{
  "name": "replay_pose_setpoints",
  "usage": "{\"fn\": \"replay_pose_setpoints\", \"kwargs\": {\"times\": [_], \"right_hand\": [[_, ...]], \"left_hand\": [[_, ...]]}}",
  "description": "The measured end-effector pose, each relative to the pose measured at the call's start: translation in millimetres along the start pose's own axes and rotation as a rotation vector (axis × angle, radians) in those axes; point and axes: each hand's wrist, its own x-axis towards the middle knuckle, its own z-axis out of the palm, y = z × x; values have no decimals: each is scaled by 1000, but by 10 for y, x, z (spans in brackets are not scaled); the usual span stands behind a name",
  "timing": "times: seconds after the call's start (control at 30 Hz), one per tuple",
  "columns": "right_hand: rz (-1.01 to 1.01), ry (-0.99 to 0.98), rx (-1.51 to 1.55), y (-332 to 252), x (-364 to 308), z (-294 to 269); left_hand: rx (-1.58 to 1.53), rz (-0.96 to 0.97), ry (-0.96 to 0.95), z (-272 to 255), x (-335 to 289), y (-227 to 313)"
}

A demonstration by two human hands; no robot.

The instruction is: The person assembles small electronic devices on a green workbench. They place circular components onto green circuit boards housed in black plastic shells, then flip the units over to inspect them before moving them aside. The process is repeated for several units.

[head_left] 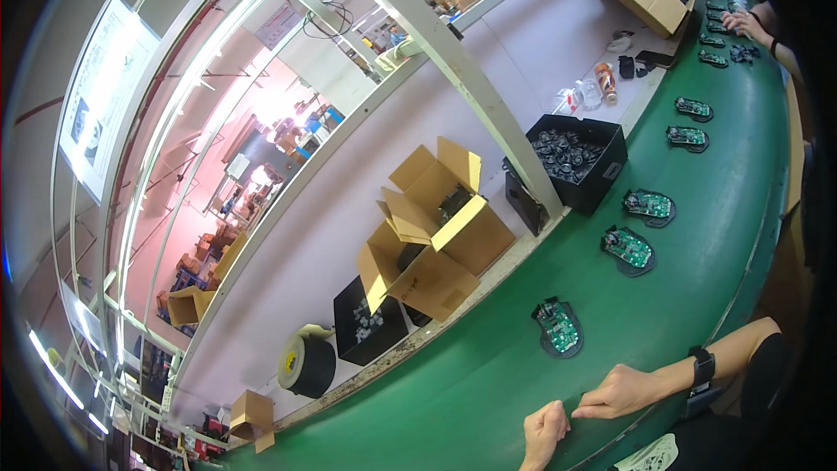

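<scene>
Resting empty on the green belt [697, 296], the right hand [621, 391] lies loosely curled, the left hand [545, 433] fisted. Nearest circuit board [558, 328] sits just beyond the right hand, its long axis pointing away from the hands.

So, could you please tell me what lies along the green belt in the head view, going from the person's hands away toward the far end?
Left hand and right hand on the green belt → nearest circuit-board assembly → second assembly → third assembly → fourth assembly → fifth assembly → another person's hand.
</scene>
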Motion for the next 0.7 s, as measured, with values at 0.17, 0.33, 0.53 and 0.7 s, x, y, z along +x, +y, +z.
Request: {"fn": "replay_pose_setpoints", "kwargs": {"times": [0.17,0.33,0.53,0.7], "right_hand": [[-109,13,-74,-45,61,-80],[-94,102,-100,15,42,-69],[109,165,36,-272,43,-478],[595,-62,287,-635,-420,-1016]], "left_hand": [[186,0,95,-110,-15,92],[295,81,217,124,51,320],[443,106,352,375,21,674],[381,137,381,400,-31,761]]}}
